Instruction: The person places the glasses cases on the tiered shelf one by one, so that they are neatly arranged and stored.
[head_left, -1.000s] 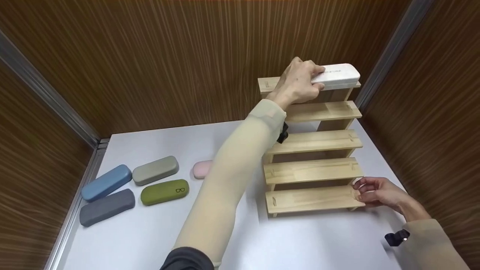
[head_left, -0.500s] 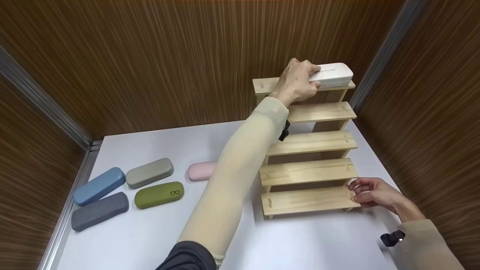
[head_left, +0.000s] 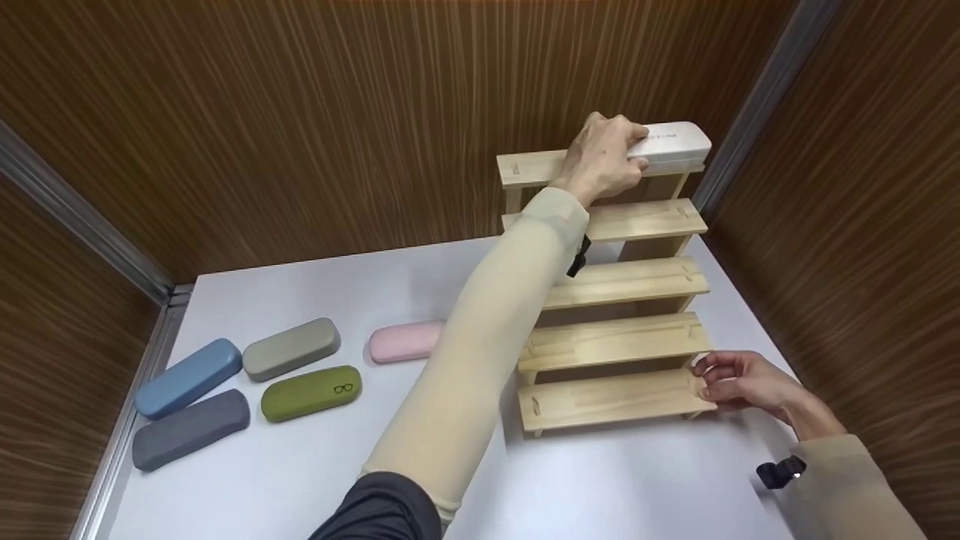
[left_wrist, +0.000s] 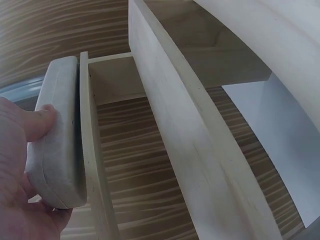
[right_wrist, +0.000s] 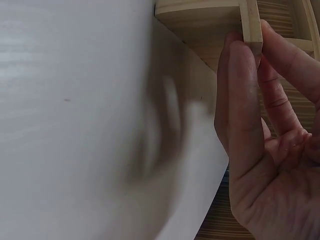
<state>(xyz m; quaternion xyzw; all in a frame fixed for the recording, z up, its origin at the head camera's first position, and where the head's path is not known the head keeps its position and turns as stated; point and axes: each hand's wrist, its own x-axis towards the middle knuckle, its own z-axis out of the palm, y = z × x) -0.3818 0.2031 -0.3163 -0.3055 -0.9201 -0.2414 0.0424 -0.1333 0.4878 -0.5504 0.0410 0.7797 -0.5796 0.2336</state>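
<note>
My left hand (head_left: pixel 606 156) grips the left end of a white glasses case (head_left: pixel 676 145) on the top board of a stepped wooden display rack (head_left: pixel 611 403). Small print shows on its lid, and its right end reaches the board's right end. In the left wrist view, the thumb presses one face of the white case (left_wrist: pixel 59 130) while fingers curl round its lower end. Down at the lowest board's right end, my right hand (head_left: pixel 754 386) pinches the wood. The right wrist view shows the board's end (right_wrist: pixel 252 30) between thumb and fingers.
On the white table (head_left: pixel 300 480) left of the rack lie a blue case (head_left: pixel 189 379), a dark grey case (head_left: pixel 191 430), a light grey case (head_left: pixel 292 349) and a green case (head_left: pixel 311 393). A pink case (head_left: pixel 405 342) is partly behind my left sleeve. Wood-grain walls (head_left: pixel 337 135) enclose the table.
My left hand has shifted the white case slightly to the right along the top board. The head view has swung a little, and more of the pink case shows. My right hand keeps its hold.
</note>
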